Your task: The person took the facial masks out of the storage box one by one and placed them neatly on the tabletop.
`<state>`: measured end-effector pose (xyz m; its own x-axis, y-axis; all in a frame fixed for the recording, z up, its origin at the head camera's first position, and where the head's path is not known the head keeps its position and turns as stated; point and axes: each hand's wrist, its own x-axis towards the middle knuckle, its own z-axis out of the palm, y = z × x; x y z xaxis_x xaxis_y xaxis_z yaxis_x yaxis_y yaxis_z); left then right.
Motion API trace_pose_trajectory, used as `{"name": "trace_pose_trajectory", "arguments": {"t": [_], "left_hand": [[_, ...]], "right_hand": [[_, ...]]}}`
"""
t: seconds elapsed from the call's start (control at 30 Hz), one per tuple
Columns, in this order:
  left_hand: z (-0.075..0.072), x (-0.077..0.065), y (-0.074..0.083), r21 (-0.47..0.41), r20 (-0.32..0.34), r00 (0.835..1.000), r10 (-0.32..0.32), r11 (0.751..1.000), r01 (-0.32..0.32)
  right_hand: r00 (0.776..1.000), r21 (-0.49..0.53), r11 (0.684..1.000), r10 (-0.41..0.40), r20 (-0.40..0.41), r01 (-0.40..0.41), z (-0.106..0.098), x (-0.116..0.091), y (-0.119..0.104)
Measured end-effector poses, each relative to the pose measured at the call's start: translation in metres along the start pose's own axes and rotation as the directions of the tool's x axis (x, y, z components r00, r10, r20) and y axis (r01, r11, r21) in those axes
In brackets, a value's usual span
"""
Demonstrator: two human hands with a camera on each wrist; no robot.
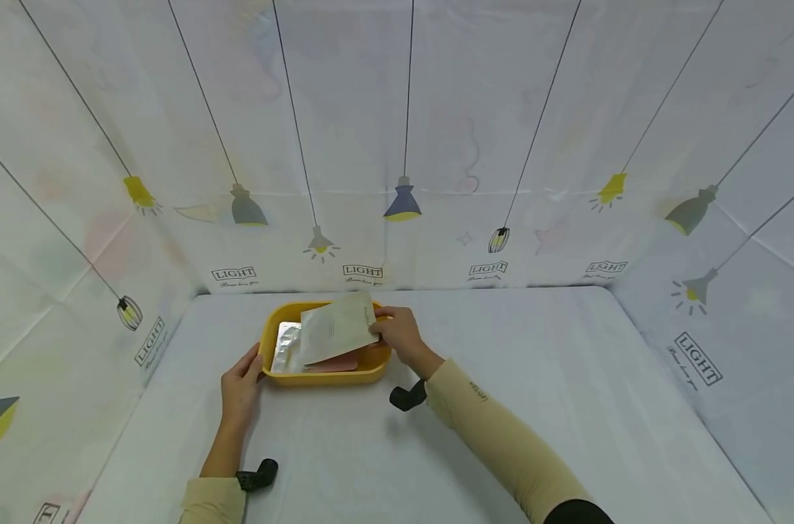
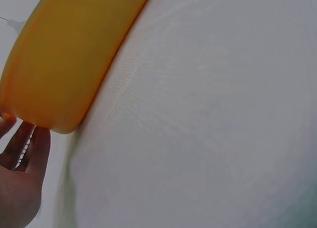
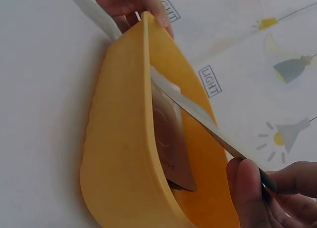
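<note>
A yellow plastic tub (image 1: 344, 379) stands at the back left of the table. My left hand (image 1: 238, 393) holds its left end, the thumb over the rim and the fingers against the outer wall (image 2: 74, 55). With thumb and fingers, my right hand (image 1: 403, 336) pinches the right edge of a flat pale green sachet (image 1: 336, 331). That sachet slants over the tub's opening. Under it lie a silver foil sachet (image 1: 285, 351) and a pinkish sachet (image 3: 171, 139), both partly covered. Whether more sachets lie below is hidden.
White cloth (image 1: 501, 342) covers the table, its back edge just behind the tub. A fabric backdrop (image 1: 449, 131) printed with hanging lamps rises at the back and both sides. A black wrist device (image 1: 407, 397) is on the right wrist, another (image 1: 257, 475) on the left.
</note>
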<state>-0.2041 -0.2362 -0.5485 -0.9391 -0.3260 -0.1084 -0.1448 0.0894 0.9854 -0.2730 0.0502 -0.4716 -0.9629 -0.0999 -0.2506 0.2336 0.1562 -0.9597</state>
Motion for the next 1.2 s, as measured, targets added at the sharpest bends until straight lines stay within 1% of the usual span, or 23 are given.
{"name": "trace_pose_trajectory", "arguments": {"t": [0.07,0.23,0.33,0.5,0.6,0.73,0.83,1.0,1.2], "left_hand": [[0.001,0.000,0.000,0.002,0.000,1.000,-0.006,1.000,0.006],[0.000,-0.001,0.000,0.007,-0.003,1.000,0.010,1.000,-0.010],[-0.001,-0.002,0.001,0.008,-0.002,1.000,0.015,1.000,-0.015],[0.000,-0.002,0.003,0.018,-0.003,1.000,-0.003,1.000,0.003],[0.000,-0.003,0.003,0.017,-0.006,1.000,0.007,1.000,-0.006],[0.000,-0.002,0.002,0.000,-0.004,1.000,0.013,1.000,-0.013],[0.000,-0.002,0.002,-0.006,-0.006,1.000,0.006,1.000,-0.006],[0.000,-0.001,0.001,0.007,-0.007,1.000,0.003,1.000,-0.003],[0.000,-0.001,-0.001,0.019,-0.010,1.000,0.000,1.000,0.000]], "right_hand": [[1.000,0.002,1.000,0.009,-0.003,-0.009,-0.011,0.001,0.000],[1.000,0.012,1.000,0.009,-0.008,-0.009,-0.037,0.005,0.002],[1.000,0.044,0.999,0.014,-0.002,-0.014,-0.054,0.007,0.002],[0.999,0.100,0.994,0.032,0.003,-0.032,-0.089,0.008,0.001],[0.999,0.138,0.989,0.045,-0.008,-0.044,-0.109,0.008,0.002],[0.998,0.159,0.986,0.057,-0.033,-0.051,-0.131,0.011,0.007],[0.996,0.153,0.986,0.073,-0.040,-0.067,-0.143,0.015,0.011],[0.991,0.164,0.980,0.123,-0.061,-0.111,-0.161,0.021,0.021],[0.982,0.206,0.967,0.169,-0.081,-0.149,-0.177,0.026,0.034]]}}
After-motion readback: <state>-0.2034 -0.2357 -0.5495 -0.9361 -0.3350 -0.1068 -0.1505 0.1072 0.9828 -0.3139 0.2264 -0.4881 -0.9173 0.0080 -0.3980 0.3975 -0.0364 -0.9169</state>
